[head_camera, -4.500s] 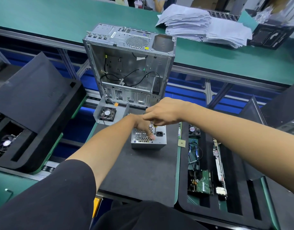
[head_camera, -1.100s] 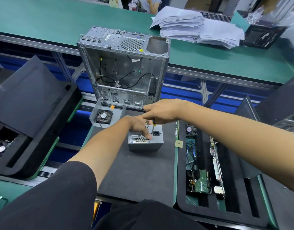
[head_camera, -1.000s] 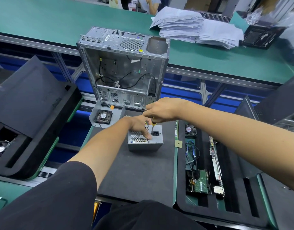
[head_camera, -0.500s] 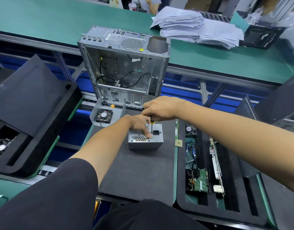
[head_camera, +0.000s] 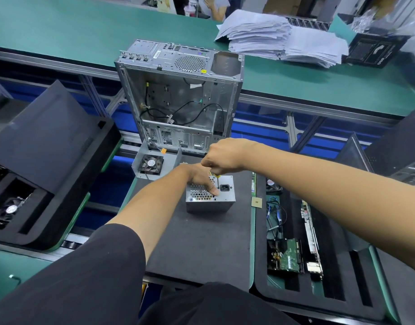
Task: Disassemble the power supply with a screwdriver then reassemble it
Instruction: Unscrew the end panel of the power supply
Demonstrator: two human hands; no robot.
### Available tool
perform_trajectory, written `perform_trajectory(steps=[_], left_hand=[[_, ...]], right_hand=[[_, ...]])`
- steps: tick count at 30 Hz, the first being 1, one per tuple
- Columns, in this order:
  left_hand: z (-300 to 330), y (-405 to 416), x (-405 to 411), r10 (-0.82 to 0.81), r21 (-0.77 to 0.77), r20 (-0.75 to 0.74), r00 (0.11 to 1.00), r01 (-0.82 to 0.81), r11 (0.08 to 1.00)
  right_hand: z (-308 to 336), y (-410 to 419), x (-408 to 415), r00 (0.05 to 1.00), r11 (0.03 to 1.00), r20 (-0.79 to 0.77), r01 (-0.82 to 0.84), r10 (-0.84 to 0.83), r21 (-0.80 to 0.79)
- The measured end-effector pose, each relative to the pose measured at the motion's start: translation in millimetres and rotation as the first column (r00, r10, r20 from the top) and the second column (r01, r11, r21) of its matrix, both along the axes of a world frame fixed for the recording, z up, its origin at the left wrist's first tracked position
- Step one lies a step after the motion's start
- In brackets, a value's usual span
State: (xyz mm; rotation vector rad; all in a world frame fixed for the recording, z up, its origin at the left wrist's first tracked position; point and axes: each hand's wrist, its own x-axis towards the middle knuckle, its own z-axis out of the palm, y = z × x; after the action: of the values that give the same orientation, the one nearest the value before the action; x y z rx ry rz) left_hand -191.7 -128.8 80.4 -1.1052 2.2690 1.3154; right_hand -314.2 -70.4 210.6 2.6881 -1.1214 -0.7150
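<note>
A grey metal power supply [head_camera: 226, 198] stands on the black foam mat [head_camera: 201, 240], its perforated face and black power socket turned up. My left hand [head_camera: 199, 177] presses down on that face, fingers spread over the honeycomb grille. My right hand [head_camera: 225, 157] is closed around a screwdriver [head_camera: 217, 180] with a yellow handle. Its thin shaft points straight down onto the top face, just left of the socket. The tip is partly hidden by my left fingers.
An open empty computer case [head_camera: 180, 99] stands behind the mat, with a loose fan bracket [head_camera: 152, 164] at its foot. A black foam tray [head_camera: 314, 249] on the right holds circuit boards and cables. Another black tray [head_camera: 37, 165] lies on the left. Paper stacks [head_camera: 279, 38] sit on the far green bench.
Both hands stay on the power supply. My right hand has shifted slightly on the screwdriver handle, as in turning; the unit has not moved.
</note>
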Motion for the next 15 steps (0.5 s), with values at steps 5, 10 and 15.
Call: perform_trajectory(steps=[5, 10, 15], left_hand=[[2.3, 2.6, 1.3, 0.007, -0.047, -0.038, 0.999, -0.009, 0.999], [5.8, 8.7, 4.8, -0.021, -0.061, -0.103, 0.994, 0.015, 0.998], [11.6, 14.2, 5.0, -0.059, -0.036, -0.138, 0.989, 0.054, 0.998]], right_hand=[[-0.1, 1.8, -10.1, 0.996, 0.999, 0.075, 0.050, -0.049, -0.002], [-6.6, 10.3, -14.4, 0.929, 0.977, 0.313, 0.163, -0.199, 0.137], [-9.3, 14.5, -20.8, 0.853, 0.948, 0.415, 0.272, -0.316, 0.163]])
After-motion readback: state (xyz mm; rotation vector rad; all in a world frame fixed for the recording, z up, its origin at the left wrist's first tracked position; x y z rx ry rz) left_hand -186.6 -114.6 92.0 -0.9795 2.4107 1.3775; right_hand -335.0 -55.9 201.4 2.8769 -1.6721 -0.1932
